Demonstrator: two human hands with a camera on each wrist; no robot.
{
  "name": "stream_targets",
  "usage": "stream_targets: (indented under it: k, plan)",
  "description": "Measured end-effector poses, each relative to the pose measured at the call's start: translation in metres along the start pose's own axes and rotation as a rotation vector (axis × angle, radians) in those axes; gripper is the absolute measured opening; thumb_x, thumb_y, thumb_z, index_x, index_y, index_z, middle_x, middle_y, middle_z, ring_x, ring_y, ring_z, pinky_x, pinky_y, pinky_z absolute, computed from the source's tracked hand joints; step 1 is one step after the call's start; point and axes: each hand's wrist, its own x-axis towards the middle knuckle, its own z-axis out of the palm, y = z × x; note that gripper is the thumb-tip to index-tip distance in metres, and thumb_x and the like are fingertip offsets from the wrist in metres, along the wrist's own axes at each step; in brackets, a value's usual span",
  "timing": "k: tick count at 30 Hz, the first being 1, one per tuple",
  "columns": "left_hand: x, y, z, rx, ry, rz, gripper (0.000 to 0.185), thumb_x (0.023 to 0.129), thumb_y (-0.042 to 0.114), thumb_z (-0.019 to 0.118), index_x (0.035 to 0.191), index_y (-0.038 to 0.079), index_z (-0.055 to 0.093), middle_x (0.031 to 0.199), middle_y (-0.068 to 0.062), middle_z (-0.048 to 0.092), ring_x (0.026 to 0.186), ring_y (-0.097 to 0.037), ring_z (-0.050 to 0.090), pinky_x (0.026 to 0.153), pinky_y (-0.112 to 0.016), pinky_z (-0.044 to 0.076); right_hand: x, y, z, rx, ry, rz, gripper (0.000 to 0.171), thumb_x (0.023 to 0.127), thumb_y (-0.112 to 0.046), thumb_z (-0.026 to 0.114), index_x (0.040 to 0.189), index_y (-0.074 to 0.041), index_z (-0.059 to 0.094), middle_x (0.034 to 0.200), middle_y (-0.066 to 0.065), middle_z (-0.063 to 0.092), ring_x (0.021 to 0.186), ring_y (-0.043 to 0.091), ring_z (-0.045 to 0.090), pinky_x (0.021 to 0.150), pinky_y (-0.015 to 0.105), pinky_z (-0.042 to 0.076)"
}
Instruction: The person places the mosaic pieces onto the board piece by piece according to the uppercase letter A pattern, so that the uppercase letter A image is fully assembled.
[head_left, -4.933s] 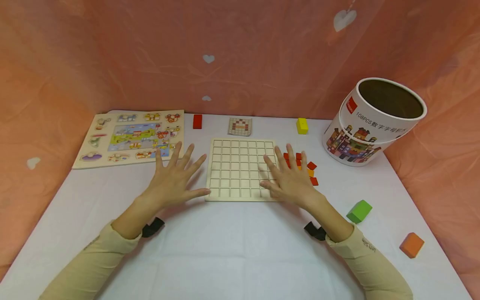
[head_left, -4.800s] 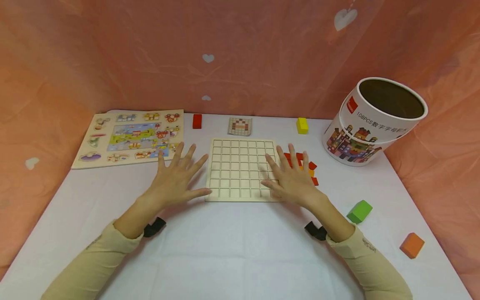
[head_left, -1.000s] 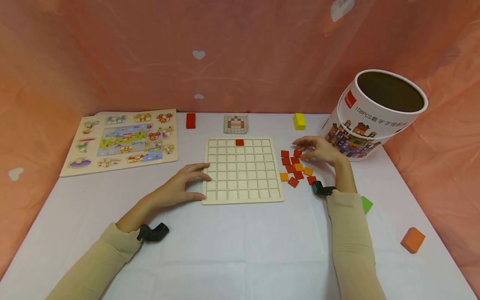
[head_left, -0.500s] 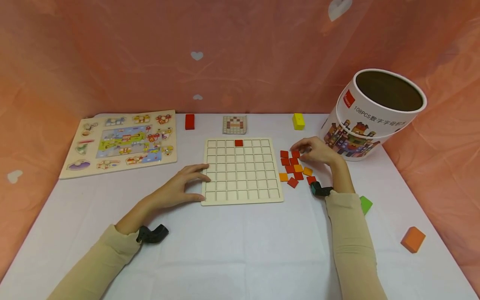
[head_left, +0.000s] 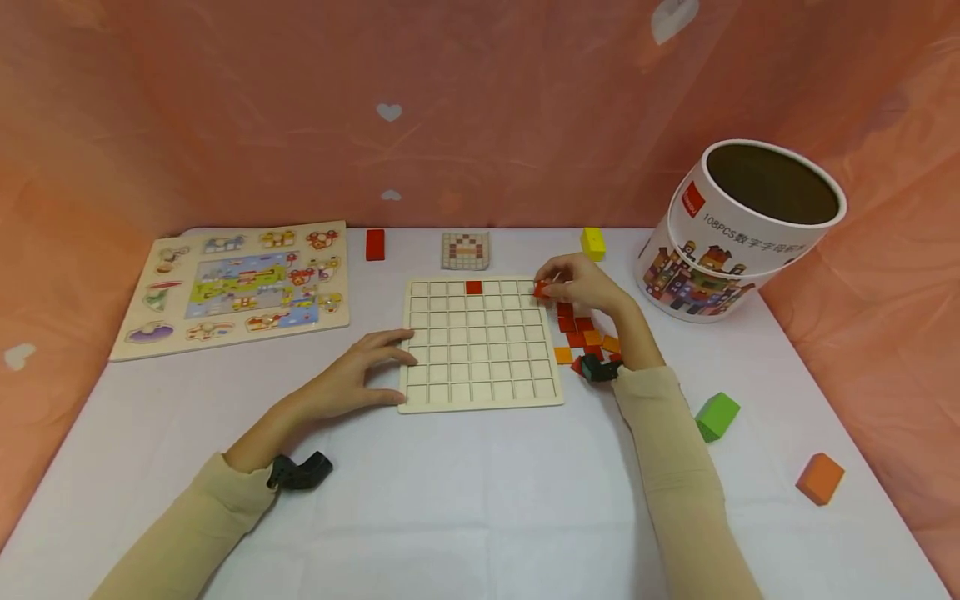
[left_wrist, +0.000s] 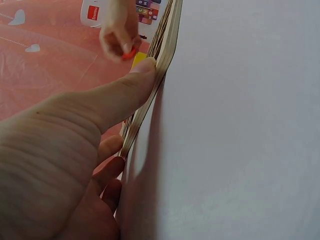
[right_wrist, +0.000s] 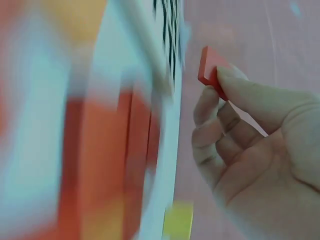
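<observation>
Both arms wear long, close-fitting beige sleeves, the left sleeve [head_left: 187,533] and the right sleeve [head_left: 667,475] ending at the wrists. 2 small black wrist cameras are strapped on: left camera [head_left: 300,472], right camera [head_left: 597,368]. Hands are bare.

Pale unfinished wood grid board [head_left: 480,346], matt; painted red tile [head_left: 541,290] at its 1 o'clock, smooth; glossy printed cardboard tub [head_left: 738,233] at 2 o'clock; matt white tablecloth [head_left: 465,500]; crinkled pink plastic backdrop [head_left: 300,108]

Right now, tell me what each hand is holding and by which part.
The right hand pinches a red tile by its edge, between thumb and fingertips. The left hand holds nothing; it rests against the left edge of the wooden grid board.
</observation>
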Motion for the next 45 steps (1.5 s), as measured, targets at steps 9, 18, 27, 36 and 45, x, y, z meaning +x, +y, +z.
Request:
stream_targets:
  k: [9, 18, 27, 36, 45]
  plan:
    - [0.001, 0.001, 0.0, 0.007, -0.001, 0.014, 0.044, 0.083, 0.024, 0.083, 0.122, 0.015, 0.067, 0.157, -0.01, 0.035, 0.146, -0.034, 0.024, 0.114, -0.06, 0.022, 0.052, -0.048, 0.056, 0.082, -0.174, -0.154, 0.017, 0.091, 0.007, 0.065, 0.108, 0.01, 0.068, 0.096, 0.016, 0.064, 0.085, 0.023, 0.055, 0.075, 0.029, 0.047]
    - [0.001, 0.001, -0.001, 0.006, -0.002, 0.013, 0.044, 0.082, 0.022, 0.083, 0.122, 0.014, 0.066, 0.157, -0.011, 0.035, 0.146, -0.035, 0.025, 0.114, -0.06, 0.022, 0.064, -0.054, 0.075, 0.106, -0.179, -0.119, 0.016, 0.092, 0.008, 0.062, 0.107, 0.009, 0.068, 0.089, 0.013, 0.061, 0.08, 0.021, 0.054, 0.067, 0.028, 0.048]
    - [0.0, -0.002, 0.0, 0.002, -0.002, 0.013, 0.043, 0.083, 0.023, 0.083, 0.121, 0.015, 0.067, 0.157, -0.01, 0.035, 0.146, -0.035, 0.024, 0.114, -0.06, 0.022, 0.064, -0.055, 0.079, 0.139, -0.181, -0.088, 0.019, 0.093, 0.008, 0.059, 0.11, 0.01, 0.067, 0.092, 0.017, 0.064, 0.066, 0.019, 0.052, 0.06, 0.027, 0.045]
    - [-0.001, -0.002, -0.001, 0.008, 0.008, 0.036, 0.044, 0.081, 0.021, 0.084, 0.121, 0.013, 0.067, 0.156, -0.012, 0.037, 0.146, -0.035, 0.026, 0.114, -0.06, 0.022, 0.059, -0.06, 0.076, -0.032, -0.137, -0.124, 0.023, 0.096, 0.0, 0.06, 0.117, 0.005, 0.069, 0.112, 0.017, 0.07, 0.09, 0.024, 0.063, 0.078, 0.031, 0.05]
    - [-0.001, -0.003, -0.001, 0.014, 0.008, 0.033, 0.044, 0.081, 0.021, 0.084, 0.121, 0.013, 0.067, 0.156, -0.012, 0.036, 0.146, -0.035, 0.025, 0.113, -0.06, 0.022, 0.031, -0.072, 0.072, -0.323, -0.216, -0.151, 0.036, 0.101, -0.009, 0.055, 0.136, 0.001, 0.059, 0.147, 0.017, 0.05, 0.136, 0.038, 0.039, 0.107, 0.055, 0.035]
